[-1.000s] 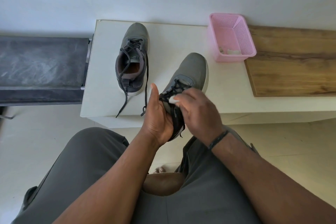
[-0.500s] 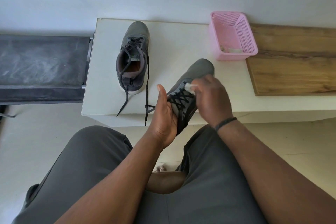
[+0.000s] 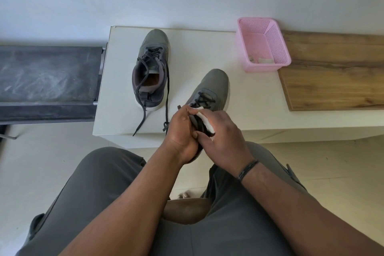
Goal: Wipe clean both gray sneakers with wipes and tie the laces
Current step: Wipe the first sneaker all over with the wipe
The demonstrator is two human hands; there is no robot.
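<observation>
One gray sneaker (image 3: 214, 87) is held in the air above the table's front edge, toe pointing away. My left hand (image 3: 180, 131) grips its heel end from the left. My right hand (image 3: 222, 133) holds a white wipe (image 3: 205, 121) pressed against the sneaker's laced opening. The heel is hidden under both hands. The other gray sneaker (image 3: 151, 70) stands upright on the white table (image 3: 116, 89), its black laces loose and trailing to the front edge.
A pink mesh basket (image 3: 264, 45) with used wipes in it sits at the back right. A wooden board (image 3: 336, 72) lies beside it on the right. A dark bench (image 3: 45, 81) adjoins the table's left side. My knees are below.
My right hand with the wipe has slid back from the sneaker's tongue toward the heel opening. The sneaker's toe has tipped slightly left.
</observation>
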